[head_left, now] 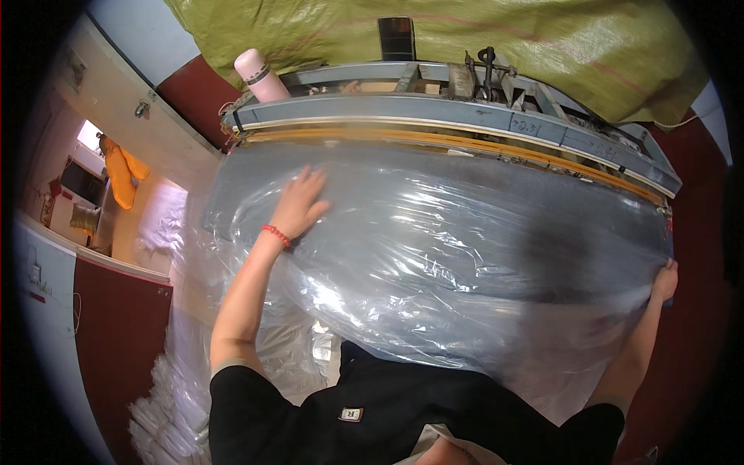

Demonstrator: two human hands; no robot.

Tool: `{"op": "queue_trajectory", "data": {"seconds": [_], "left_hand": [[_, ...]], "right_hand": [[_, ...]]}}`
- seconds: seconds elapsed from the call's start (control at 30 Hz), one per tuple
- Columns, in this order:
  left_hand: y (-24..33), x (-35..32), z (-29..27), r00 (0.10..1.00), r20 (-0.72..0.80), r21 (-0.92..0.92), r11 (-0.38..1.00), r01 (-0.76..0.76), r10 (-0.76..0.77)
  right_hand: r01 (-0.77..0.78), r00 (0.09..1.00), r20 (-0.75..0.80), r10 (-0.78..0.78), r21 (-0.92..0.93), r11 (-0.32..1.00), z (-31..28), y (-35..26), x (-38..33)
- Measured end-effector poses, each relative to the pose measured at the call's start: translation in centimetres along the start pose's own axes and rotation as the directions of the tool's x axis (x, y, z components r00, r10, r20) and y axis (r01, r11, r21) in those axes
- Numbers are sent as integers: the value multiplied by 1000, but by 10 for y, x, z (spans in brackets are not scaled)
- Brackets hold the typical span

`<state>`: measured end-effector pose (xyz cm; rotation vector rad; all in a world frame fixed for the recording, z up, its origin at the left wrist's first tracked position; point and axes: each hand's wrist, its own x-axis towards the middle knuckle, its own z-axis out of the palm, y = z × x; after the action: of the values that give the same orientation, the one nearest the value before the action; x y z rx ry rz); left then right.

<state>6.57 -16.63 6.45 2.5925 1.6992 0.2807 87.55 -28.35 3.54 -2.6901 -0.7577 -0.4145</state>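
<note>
A wide, shiny clear plastic sheet [434, 232] lies over a grey tabletop and hangs down at the near side, against my dark shirt. My left hand [301, 203], with a red bead bracelet at the wrist, rests palm down over the sheet's left part. Its fingers are spread and slightly blurred. At the far right corner, my right hand [665, 280] is closed around the edge of the sheet. Beyond the sheet runs a long grey metal bar machine [465, 112] with an orange strip [434, 138] along its front.
A pink flask [260, 76] stands at the machine's back left, and a phone [397, 39] leans behind it against yellow-green woven fabric [542, 31]. Bunched clear plastic [174, 403] lies at the lower left. A door [128, 93] stands open on the left.
</note>
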Motion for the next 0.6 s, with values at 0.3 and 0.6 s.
{"op": "queue_trajectory", "data": {"seconds": [0.3, 0.6], "left_hand": [[-2, 51, 16, 930, -308, 24, 976, 218, -200], [-15, 69, 32, 843, -530, -159, 987, 8, -92]], "right_hand": [[-124, 986, 163, -45, 877, 465, 24, 94, 53], [-156, 988, 154, 26, 970, 189, -21, 125, 57]]}}
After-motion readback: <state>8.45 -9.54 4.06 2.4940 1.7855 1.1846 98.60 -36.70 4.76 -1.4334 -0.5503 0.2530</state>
